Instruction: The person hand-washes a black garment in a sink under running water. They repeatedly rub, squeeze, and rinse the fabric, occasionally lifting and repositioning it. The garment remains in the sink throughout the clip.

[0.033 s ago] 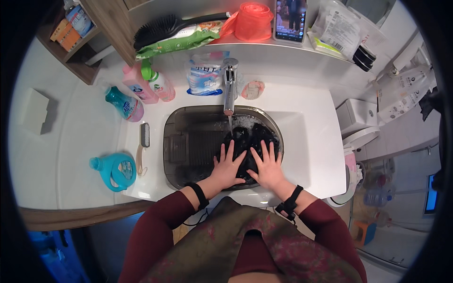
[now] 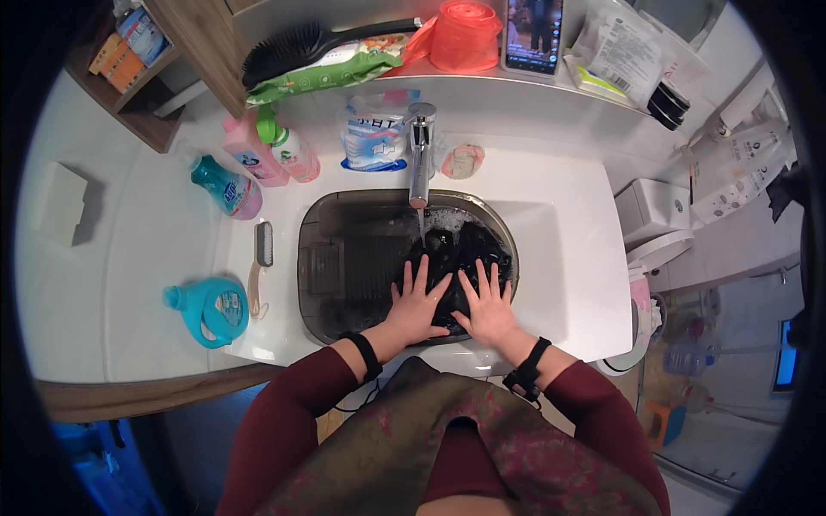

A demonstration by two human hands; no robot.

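Note:
A dark, see-through plastic basin (image 2: 325, 236) with a ridged washboard panel (image 2: 366, 271) sits in the white sink (image 2: 555, 284). Wet black cloth (image 2: 442, 254) is bunched in its right half, in water with some foam. My left hand (image 2: 416, 310) lies spread over the cloth, fingers apart and pointing away from me. Beside it, my right hand (image 2: 489, 311) is spread the same way, thumbs almost meeting. Neither hand grips anything. From the chrome faucet (image 2: 419, 159) a thin stream of water (image 2: 422, 225) runs down just beyond my left fingertips.
Left of the basin are a wooden-handled scrub brush (image 2: 261, 258), a turquoise jug (image 2: 215, 311) and several bottles. Behind stand a blue-and-white pouch (image 2: 373, 138) and a soap piece (image 2: 463, 162). The shelf above holds a hairbrush (image 2: 288, 58), a red bag roll (image 2: 465, 36) and a phone (image 2: 533, 39).

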